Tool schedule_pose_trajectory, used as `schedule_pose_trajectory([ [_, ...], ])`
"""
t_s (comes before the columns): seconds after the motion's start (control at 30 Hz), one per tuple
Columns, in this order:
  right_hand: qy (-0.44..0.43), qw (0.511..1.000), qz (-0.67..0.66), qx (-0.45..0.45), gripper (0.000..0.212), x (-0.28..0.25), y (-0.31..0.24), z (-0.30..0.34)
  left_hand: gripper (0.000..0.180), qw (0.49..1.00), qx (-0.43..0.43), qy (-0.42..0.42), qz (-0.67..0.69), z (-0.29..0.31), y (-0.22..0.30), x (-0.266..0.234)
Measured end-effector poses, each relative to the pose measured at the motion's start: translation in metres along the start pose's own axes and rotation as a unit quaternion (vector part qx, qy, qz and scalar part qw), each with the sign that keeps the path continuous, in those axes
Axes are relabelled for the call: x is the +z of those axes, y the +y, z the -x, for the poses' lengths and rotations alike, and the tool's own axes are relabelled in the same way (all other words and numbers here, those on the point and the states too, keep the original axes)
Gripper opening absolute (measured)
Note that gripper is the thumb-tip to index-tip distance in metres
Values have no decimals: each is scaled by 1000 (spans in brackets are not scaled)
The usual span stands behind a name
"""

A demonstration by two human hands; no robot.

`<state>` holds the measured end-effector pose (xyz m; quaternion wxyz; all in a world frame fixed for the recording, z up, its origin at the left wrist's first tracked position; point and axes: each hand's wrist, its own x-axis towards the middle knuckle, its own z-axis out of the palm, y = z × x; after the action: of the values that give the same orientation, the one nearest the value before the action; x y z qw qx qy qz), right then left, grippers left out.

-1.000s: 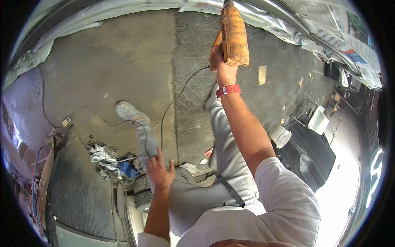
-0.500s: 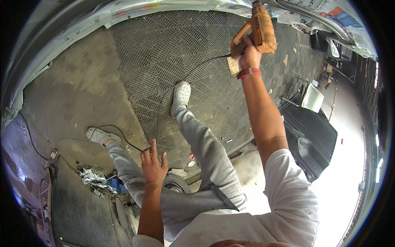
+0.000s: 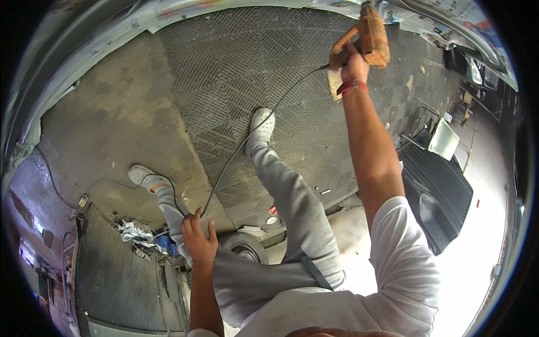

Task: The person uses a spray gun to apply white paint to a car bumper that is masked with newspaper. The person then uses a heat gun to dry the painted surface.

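My right hand [image 3: 355, 68], with a red band at the wrist, grips the handle of a worn orange heat gun [image 3: 374, 39]. Its dark nozzle points away, close to the paper-covered panel [image 3: 314, 4] at the far edge. From the handle a dark power cord [image 3: 238, 147] runs down to the left. It bends sharply at the fingertips of my left hand [image 3: 200, 242], which close on it, thumb apart, in front of my left leg. The cord's other stretch passes by my left shoe. Beside my right wrist shows a pale tan block [image 3: 335, 85]; whether I hold it is unclear.
Black ribbed tiles [image 3: 224, 67] cover the floor beside bare concrete [image 3: 120, 118]. A tire [image 3: 244, 247] lies near my legs, with crumpled foil [image 3: 137, 231] to its left. On the right are a large black panel [image 3: 443, 191] and a pale chair [image 3: 444, 139].
The view has shifted, moving the scene slightly right. My left hand has drawn back, its fingers bending in at the cord. The cord between it and the heat gun now runs straighter.
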<state>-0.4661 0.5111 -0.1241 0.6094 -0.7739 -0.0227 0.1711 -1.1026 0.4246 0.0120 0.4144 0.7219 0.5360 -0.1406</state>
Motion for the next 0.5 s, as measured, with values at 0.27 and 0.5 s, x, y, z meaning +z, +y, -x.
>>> schedule_pose_trajectory([
  [0.27, -203, 939, 233, -153, 48, 163, 80, 227, 75, 999, -39, -23, -3, 69, -89, -26],
  [0.5, -332, 926, 159, -80, 36, 314, 138, 399, 70, 999, -28, -35, 15, 50, -156, -62],
])
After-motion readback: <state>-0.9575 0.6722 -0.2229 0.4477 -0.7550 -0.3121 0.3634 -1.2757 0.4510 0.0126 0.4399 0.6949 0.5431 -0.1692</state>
